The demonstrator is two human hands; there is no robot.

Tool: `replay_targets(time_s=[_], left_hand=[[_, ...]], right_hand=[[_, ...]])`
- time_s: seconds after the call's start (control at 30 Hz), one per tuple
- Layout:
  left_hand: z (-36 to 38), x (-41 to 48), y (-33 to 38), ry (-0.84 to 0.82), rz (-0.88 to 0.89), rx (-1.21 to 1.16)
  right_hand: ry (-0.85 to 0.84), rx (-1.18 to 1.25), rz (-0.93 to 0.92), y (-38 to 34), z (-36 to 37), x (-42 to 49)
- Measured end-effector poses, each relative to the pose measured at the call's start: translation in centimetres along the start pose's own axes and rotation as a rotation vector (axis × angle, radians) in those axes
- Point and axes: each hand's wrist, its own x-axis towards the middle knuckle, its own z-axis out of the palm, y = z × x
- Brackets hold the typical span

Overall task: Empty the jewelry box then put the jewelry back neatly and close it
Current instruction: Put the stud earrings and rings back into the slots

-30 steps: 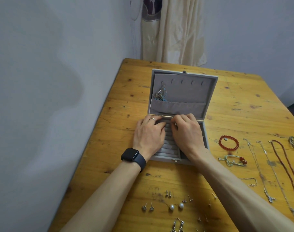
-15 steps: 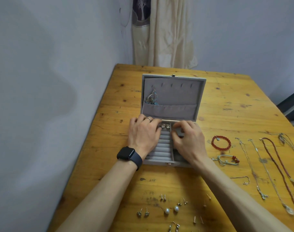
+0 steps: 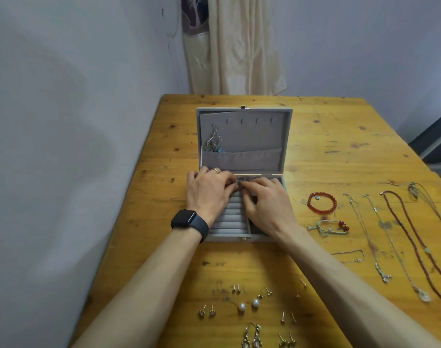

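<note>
– Wood table (image 3: pixel 314 136), left edge close along a grey wall (image 3: pixel 64 146), far edge under a curtain (image 3: pixel 234 46). Where is the box?

– Box (image 3: pixel 229 237) sits left of centre, front wall square to the near edge. Lid (image 3: pixel 254 136) is up and leaning back, with a chain (image 3: pixel 214 143) tucked in its pocket on the left.

– Hands?

– Both are over the far end of the ring rolls (image 3: pixel 230 217). Left hand (image 3: pixel 209 192) and right hand (image 3: pixel 269 204) have fingers curled in, tips meeting, and both pinch a silver piece (image 3: pixel 238 182). Too small to say what kind. Watch (image 3: pixel 184 219) on the left wrist lies over the box's near left corner.

– Outward from there?

– Right of the box: red bracelet (image 3: pixel 321 202), then a cord bracelet (image 3: pixel 330 227) nearer, both apart from the box wall. Further right, necklaces (image 3: pixel 426 251) are laid in long lines, running to the right edge. Earrings (image 3: pixel 264 292) and pearl studs (image 3: pixel 242 307) are in rows along the near edge, between the forearms.

– Free wood?

– Narrow strip between box and left edge. Wide bare area behind and right of the lid. Bare band between the box front and the earrings, crossed by both forearms.
</note>
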Motion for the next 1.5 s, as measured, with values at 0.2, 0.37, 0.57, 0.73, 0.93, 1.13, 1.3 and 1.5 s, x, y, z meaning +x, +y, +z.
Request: replay_targets(time_s=[0.2,0.37,0.57,0.73,0.93,1.13,1.3,1.5], left_hand=[[-0.5,0.1,-0.1,-0.035,0.002,-0.048],[-2.1,-2.0,-0.6,0.031,0.053,-0.119],[-4.6,-8.6,-1.1,0.086,0.051,-0.276],[-5.9,-15.1,0.2,0.045,0.04,-0.338],[-5.9,-21.2,2.3,-0.04,0.041,-0.358],[-6.0,-23.6,3.7,-0.033,0.004,-0.268],[-5.9,-24.1,4.6,-0.143,-0.051,-0.204],[-5.7,-24.2,4.7,-0.145,-0.092,-0.223]], right_hand=[[-0.035,0.038,0.004,0.2,-0.6,-0.5],[-0.034,0.08,0.004,-0.1,-3.5,-2.9],[-0.019,0.186,0.014,-1.2,-7.9,-9.7],[-0.068,0.222,0.049,-1.7,-9.3,-16.1],[-0.115,0.148,0.027,-2.3,-8.4,-20.9],[-0.141,0.007,0.1,-3.4,-7.5,-21.8],[-0.143,-0.065,0.168,-4.4,-6.9,-21.7],[-0.178,-0.044,0.18,-4.8,-6.5,-21.3]])
